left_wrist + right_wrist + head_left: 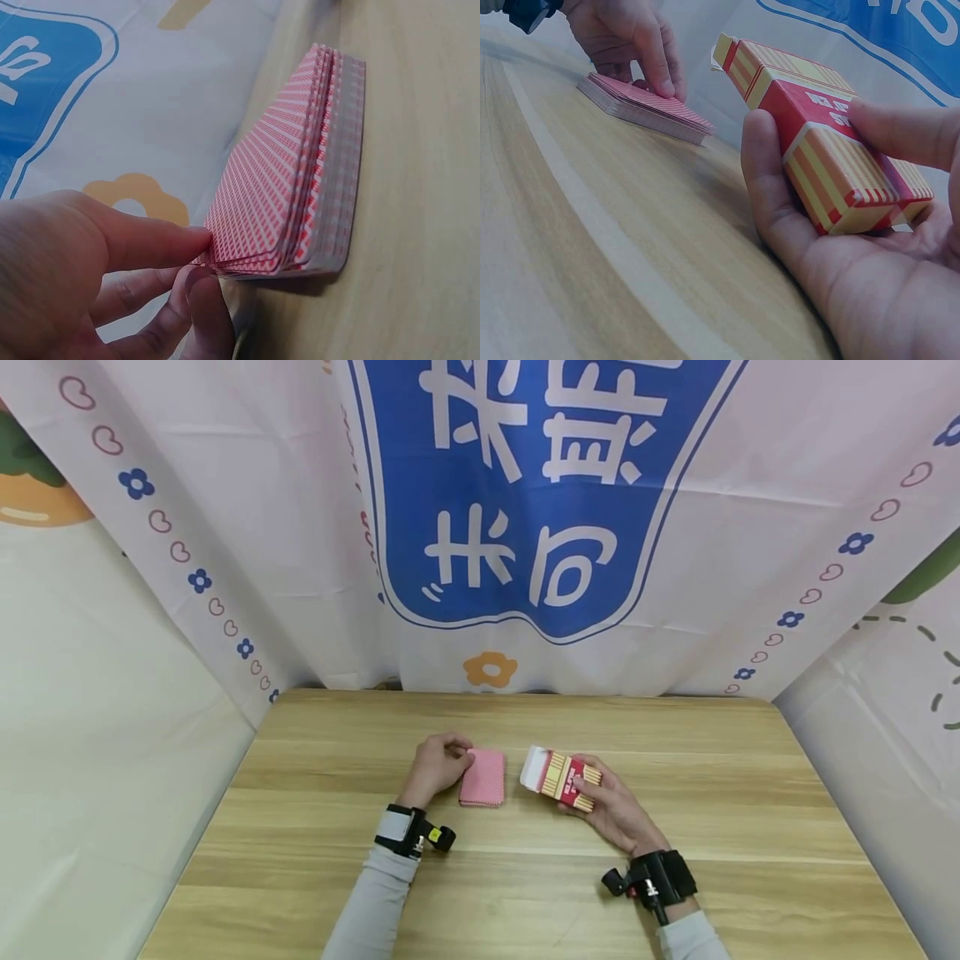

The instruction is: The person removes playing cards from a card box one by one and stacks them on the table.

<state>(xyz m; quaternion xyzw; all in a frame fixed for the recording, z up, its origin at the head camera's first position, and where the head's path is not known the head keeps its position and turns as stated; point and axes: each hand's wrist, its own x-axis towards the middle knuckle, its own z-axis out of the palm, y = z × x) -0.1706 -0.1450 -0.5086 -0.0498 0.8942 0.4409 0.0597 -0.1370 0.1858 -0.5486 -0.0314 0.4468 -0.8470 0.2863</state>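
Observation:
A deck of playing cards with red-patterned backs lies face down on the wooden table. My left hand is at its far left corner. In the left wrist view the thumb lies on the top card and the fingertips are under the corner, pinching it; the cards are slightly staggered along their edges. To the right, my right hand grips a red and yellow striped card box, thumb on its printed face. The box's white end flap stands open toward the deck.
The wooden table extends around both hands. Behind its far edge hangs a white curtain with a blue printed panel. Each wrist wears a strapped camera, the left camera and the right camera.

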